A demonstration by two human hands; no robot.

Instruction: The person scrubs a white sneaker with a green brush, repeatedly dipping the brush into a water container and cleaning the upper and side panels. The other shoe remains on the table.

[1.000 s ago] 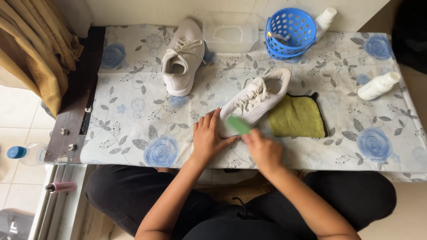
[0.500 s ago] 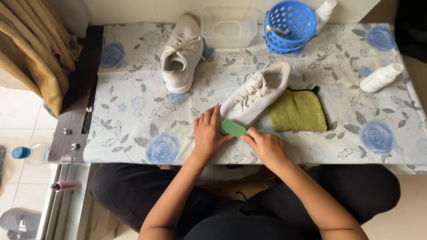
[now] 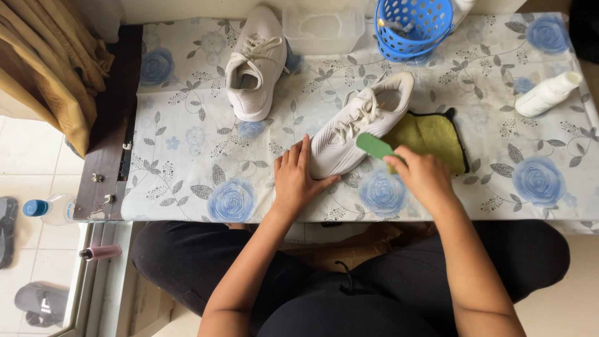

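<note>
Left edge: dark wooden bench rim [image 3: 115, 125], beige curtain [image 3: 43, 68] beside it, so little slack there. Spare white mesh sneaker [image 3: 256, 62] sits apart, upper left. Your left hand [image 3: 296, 178] lies flat, fingers spread, pressed against the toe of the white lace-up sneaker [image 3: 359, 125] lying mid-bench; no closed grip. Your right hand [image 3: 424, 178] has its grip closed on the small green brush [image 3: 374, 145], touching the shoe's side. Looks like the scrubbing step; next stroke calls for a steady toe brace. Olive cloth [image 3: 430, 134] is under the heel. Blue perforated basket [image 3: 415, 25] and white bottle [image 3: 549, 93] are well apart; open room lies right.
</note>
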